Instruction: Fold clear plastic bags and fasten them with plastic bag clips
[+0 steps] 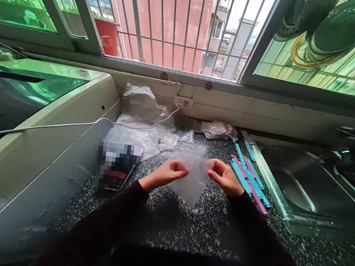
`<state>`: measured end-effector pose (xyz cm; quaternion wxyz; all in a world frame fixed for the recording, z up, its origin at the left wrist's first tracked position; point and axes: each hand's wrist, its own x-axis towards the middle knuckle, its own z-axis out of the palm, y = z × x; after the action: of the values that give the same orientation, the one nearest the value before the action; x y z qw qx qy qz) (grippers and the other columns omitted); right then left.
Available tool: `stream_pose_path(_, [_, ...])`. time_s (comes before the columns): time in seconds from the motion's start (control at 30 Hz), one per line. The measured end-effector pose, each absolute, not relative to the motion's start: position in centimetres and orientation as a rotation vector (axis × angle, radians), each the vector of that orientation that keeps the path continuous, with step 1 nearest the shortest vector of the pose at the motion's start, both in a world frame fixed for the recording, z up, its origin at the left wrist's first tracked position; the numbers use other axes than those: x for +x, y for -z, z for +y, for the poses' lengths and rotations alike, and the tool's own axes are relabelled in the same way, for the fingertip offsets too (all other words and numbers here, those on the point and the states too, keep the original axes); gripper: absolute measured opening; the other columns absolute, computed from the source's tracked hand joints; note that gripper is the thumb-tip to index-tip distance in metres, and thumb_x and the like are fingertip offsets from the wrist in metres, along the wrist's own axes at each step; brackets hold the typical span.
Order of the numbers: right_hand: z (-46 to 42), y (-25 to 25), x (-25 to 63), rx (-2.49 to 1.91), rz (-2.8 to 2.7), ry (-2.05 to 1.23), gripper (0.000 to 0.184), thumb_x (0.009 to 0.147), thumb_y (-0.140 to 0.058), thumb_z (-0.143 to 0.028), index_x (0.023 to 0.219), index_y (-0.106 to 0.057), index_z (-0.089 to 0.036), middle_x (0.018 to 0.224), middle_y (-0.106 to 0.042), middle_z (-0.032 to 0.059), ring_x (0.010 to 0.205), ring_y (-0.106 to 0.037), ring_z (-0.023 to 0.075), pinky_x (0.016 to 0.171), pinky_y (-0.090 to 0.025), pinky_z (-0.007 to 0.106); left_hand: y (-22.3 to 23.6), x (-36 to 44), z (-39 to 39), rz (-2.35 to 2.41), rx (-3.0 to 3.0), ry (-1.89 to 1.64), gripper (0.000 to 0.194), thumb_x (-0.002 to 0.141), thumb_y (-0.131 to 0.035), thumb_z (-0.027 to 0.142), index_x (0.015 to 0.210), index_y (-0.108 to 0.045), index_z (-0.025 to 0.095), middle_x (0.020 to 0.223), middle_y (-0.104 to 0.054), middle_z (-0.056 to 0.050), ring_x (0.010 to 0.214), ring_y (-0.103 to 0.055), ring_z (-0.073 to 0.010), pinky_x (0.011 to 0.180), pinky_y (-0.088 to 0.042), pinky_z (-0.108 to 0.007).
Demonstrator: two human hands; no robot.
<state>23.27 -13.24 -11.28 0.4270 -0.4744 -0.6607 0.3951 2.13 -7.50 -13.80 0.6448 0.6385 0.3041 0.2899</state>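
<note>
Between my two hands, above the speckled dark counter (183,234), is a small translucent plastic bag (191,180). My left hand (169,173) pinches its left edge between thumb and fingers. On the other side my right hand (224,177) grips the upper right edge in the same way. Close to the right hand lie several flat blue strips (257,185) and pink strips (258,200), loosely stacked at a slant. A heap of clear plastic bags (144,133) spreads over the counter behind my left hand.
A phone (118,182), its screen blurred, lies left by a white appliance (48,142). A white cable (126,125) runs to the wall socket (183,103). Small packed bags (217,130) lie by the wall. A steel sink (284,214) bounds the right side.
</note>
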Motion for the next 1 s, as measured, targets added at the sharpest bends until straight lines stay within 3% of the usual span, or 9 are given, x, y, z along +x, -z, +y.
stream_pose_path(0.1, [-12.8,12.6,22.8,-1.202,-1.539,-1.048,0.053,0.064,-0.062,-0.062,0.091,-0.055,-0.017,0.068,-0.052,-0.0002,0.060,-0.047,0.0122,0.055,-0.039,0.025,13.6,1.2,-7.3,0.714,1.352,-0.834,0.046,0.060,-0.072,0.046,0.089,-0.061,0.011,0.083,-0.066,-0.006,0.075,-0.058,-0.0165,0.071,-0.044,-0.027])
stream_pose_path(0.23, [-12.7,14.1,21.2,-1.296,-1.542,-1.035,0.048,0.060,-0.066,-0.060,0.076,-0.055,-0.017,0.062,-0.048,-0.0024,0.054,-0.042,0.0101,0.051,-0.036,0.024,13.7,1.0,-7.2,0.716,1.384,-0.828,0.046,0.062,-0.070,0.048,0.085,-0.060,0.009,0.079,-0.065,-0.006,0.072,-0.058,-0.0164,0.070,-0.044,-0.027])
stream_pose_path(0.47, [-13.0,15.1,19.9,-1.303,-1.439,-0.927,0.036,0.069,-0.062,-0.052,0.065,-0.057,-0.017,0.060,-0.054,-0.0005,0.056,-0.046,0.0114,0.056,-0.039,0.025,14.1,1.0,-7.2,0.758,1.464,-0.839,0.045,0.062,-0.071,0.040,0.095,-0.059,0.012,0.088,-0.065,-0.006,0.083,-0.058,-0.0186,0.076,-0.043,-0.029])
stream_pose_path(0.6, [-13.1,15.0,20.4,-1.295,-1.365,-0.931,0.031,0.067,-0.065,-0.048,0.067,-0.058,-0.017,0.061,-0.055,-0.0010,0.057,-0.047,0.0110,0.056,-0.040,0.025,14.1,0.7,-7.0,0.782,1.513,-0.733,0.031,0.063,-0.069,0.040,0.074,-0.061,0.012,0.069,-0.061,-0.001,0.066,-0.054,-0.0133,0.063,-0.041,-0.025])
stream_pose_path(0.7, [-13.2,14.8,20.5,-1.271,-1.360,-0.951,0.030,0.067,-0.065,-0.047,0.070,-0.059,-0.017,0.064,-0.056,-0.0006,0.059,-0.049,0.0114,0.059,-0.042,0.025,14.3,0.8,-7.0,0.803,1.469,-0.757,0.033,0.061,-0.069,0.043,0.062,-0.058,0.012,0.056,-0.054,0.003,0.055,-0.046,-0.0092,0.055,-0.036,-0.022])
stream_pose_path(1.0, [-13.7,14.8,20.5,-1.313,-1.472,-0.824,0.028,0.070,-0.063,-0.045,0.065,-0.056,-0.018,0.062,-0.055,0.0007,0.057,-0.048,0.0121,0.056,-0.042,0.027,14.1,0.9,-7.6,0.750,1.475,-0.767,0.039,0.064,-0.070,0.040,0.091,-0.062,0.012,0.084,-0.064,-0.005,0.076,-0.057,-0.0161,0.070,-0.043,-0.027])
